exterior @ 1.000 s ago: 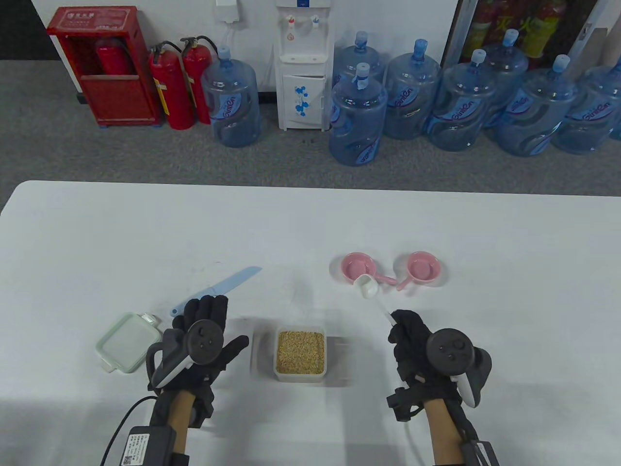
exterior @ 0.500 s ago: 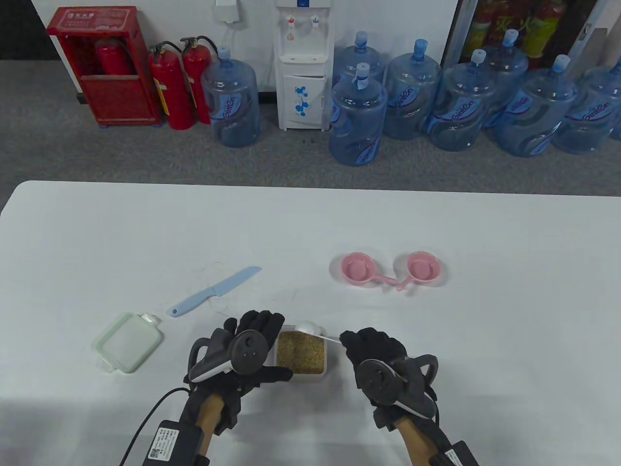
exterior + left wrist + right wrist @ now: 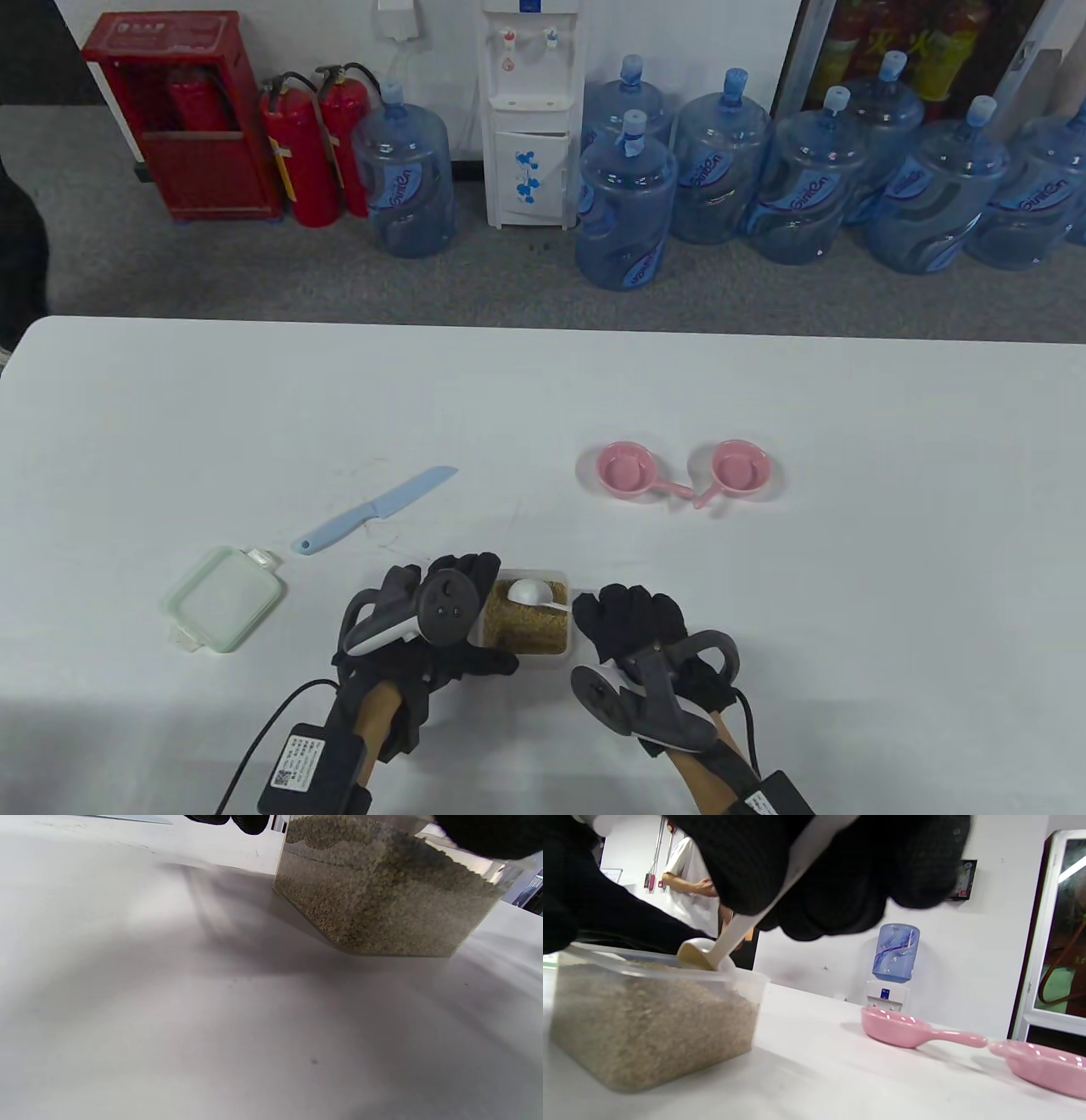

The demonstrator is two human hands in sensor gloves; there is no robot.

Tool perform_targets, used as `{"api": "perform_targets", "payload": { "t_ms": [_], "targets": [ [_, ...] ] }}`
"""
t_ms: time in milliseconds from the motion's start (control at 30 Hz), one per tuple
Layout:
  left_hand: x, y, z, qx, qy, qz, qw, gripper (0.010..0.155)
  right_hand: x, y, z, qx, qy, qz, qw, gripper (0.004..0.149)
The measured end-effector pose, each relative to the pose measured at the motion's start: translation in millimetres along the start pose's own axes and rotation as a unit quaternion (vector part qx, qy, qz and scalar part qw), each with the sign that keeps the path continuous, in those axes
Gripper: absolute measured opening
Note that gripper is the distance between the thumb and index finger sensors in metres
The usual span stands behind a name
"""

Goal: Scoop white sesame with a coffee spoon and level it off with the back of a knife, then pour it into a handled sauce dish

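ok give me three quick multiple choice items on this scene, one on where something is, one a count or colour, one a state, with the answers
1. Where does the blue knife lie?
A. on the table, beyond the green lid
B. inside the sesame container
C. across a pink dish

2. How many pink handled sauce dishes are on the table?
A. one
B. two
C. three

3. What is the right hand doing?
A. resting flat on the table
B. holding the knife
C. holding the white coffee spoon by its handle, bowl at the sesame

Answers:
1. A, the table view shows the knife flat on the table, untouched.
2. B, two dishes sit side by side, handles towards each other.
3. C, the right wrist view shows fingers curled round the handle, bowl inside the sesame container, which the left hand steadies.
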State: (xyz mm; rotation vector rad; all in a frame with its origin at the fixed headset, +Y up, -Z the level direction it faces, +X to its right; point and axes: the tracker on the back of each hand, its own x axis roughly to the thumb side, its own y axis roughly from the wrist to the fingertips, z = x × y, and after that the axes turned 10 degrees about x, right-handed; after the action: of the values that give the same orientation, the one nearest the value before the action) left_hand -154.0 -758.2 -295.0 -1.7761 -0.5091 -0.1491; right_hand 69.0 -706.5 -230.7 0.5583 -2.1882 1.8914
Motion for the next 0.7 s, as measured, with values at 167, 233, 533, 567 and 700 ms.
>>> {"api": "perform_targets", "payload": {
  "t_ms": [167,233,533,567,700],
  "targets": [
    [0,-1,0,-0.002,0.004,0.001,1.000,0.112,-3,3,-2,0.037,0.035,-0.001,0.999,0.039],
    [1,-1,0,-0.006,0.007,0.002,1.000,0.112,-5,5,-2,0.059,0.060,0.001,0.996,0.039],
    [2,-1,0,-0.008,0.011,0.002,1.000,0.112,-14,10,0,0.124,0.157,0.018,0.980,0.040],
    [2,-1,0,-0.009,0.011,0.002,1.000,0.112,-18,11,2,0.134,0.189,0.027,0.972,0.040],
    [2,-2,0,-0.010,0.012,0.003,1.000,0.112,-35,14,16,0.171,0.322,0.067,0.929,0.040]
  ]
}}
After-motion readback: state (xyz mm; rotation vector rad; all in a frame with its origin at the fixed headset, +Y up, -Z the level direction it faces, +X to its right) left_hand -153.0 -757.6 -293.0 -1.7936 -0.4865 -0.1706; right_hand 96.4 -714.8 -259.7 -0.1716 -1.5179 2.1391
